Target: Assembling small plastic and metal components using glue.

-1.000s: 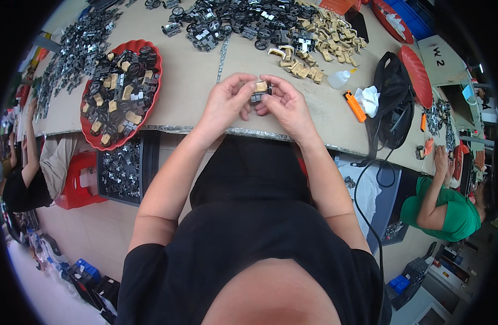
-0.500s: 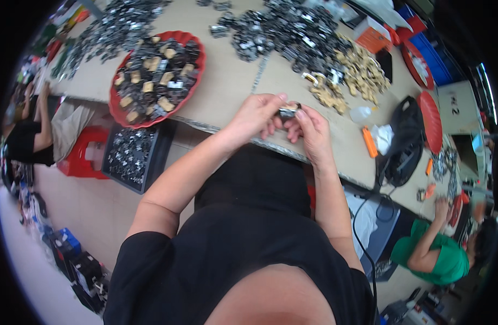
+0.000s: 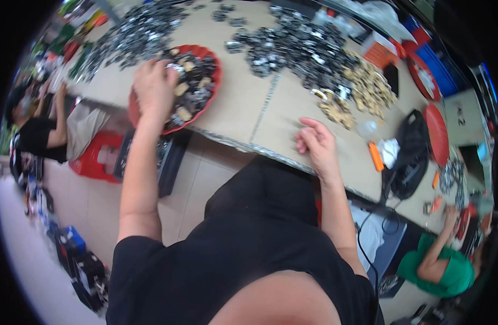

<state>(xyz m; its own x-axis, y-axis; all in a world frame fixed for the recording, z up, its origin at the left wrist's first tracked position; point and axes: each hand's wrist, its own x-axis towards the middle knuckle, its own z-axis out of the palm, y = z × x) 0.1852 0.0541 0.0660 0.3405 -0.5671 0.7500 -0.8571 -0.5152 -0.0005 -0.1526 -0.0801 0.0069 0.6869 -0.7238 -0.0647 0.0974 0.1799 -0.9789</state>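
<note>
- Two bare hands, yours, both over the desk [image 3: 235, 111].
- One left hand [image 3: 155, 89], yours: back upward, above the near left part of a red scalloped tray [image 3: 218, 70]. Its fingers pointed down toward the contents; whether its grip had hold of a piece, you could not tell, since the hand hid its fingertips.
- One right hand [image 3: 317, 143], yours: near the desk's front edge, well apart from the tray. Its grip was loose and partly open, fingers lightly curled, with nothing visible in it.
- Many small dark assemblies [image 3: 201, 97], tan pieces among them: these lay in the tray, beside and below your left hand.
- One large heap of dark parts [image 3: 292, 46]: it lay beyond your right hand.
- One heap of tan pieces [image 3: 371, 89]: it adjoined the dark heap's right side.
- One spread of grey parts [image 3: 137, 38]: it lay beyond the tray.
- One translucent bottle [image 3: 367, 129], one orange tool [image 3: 376, 157], one crumpled white tissue [image 3: 389, 153] and one black bag [image 3: 409, 154]: these lay to the right of your right hand.
</note>
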